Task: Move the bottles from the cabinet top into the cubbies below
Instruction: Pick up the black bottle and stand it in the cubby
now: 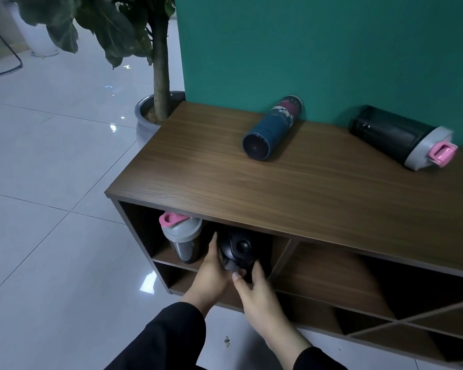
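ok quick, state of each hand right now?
Left hand: closed on the black bottle, gripping its left side in the upper-left cubby.
Right hand: closed on the same black bottle, fingers at its near end.

The wooden cabinet top (292,188) carries two bottles lying on their sides: a blue bottle (271,128) at 12 o'clock against the green wall, and a dark shaker bottle (396,136) with a pink cap at 2 o'clock. The upper-left cubby (280,249) holds a grey-lidded shaker (182,236) upright.
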`<state>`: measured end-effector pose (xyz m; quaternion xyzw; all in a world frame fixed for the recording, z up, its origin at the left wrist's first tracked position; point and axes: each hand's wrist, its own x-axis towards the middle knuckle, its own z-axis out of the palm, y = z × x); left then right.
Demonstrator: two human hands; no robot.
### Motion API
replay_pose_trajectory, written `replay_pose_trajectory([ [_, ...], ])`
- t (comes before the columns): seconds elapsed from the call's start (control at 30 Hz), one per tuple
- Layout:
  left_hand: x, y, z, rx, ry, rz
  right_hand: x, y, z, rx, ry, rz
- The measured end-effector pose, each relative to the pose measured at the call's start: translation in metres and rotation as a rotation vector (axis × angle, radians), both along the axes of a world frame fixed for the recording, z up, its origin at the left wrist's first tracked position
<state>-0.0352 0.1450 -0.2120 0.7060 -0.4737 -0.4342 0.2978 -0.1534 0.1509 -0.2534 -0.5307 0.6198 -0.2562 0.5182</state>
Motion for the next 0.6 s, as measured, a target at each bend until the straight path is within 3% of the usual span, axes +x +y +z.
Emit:
replay_pose_trajectory([
  [0.1, 0.004, 0.002, -0.010, 0.037, -0.059, 0.035, -0.007, 0.022, 0.006, -0.021, 0.057, 0.018],
  [0.2, 0.003, 0.014, -0.003, 0.067, -0.312, -0.010, -0.020, 0.054, 0.041, -0.111, 0.019, -0.027],
  [0.27, 0.001, 0.034, 0.007, -0.078, -0.425, -0.071, -0.029, 0.064, 0.077, -0.257, 0.027, -0.050],
  [0.43, -0.002, 0.051, 0.074, -0.803, -0.383, -0.163, -0.054, 0.028, 0.170, -0.800, 0.110, -0.108],
  [0.5, -0.001, 0.027, 0.106, -0.868, -0.370, -0.095, -0.062, -0.005, 0.188, -0.866, 0.155, -0.107],
  [0.6, -0.004, -0.018, 0.144, -0.745, -0.365, 0.007, -0.085, -0.053, 0.187, -0.814, 0.384, -0.014],
])
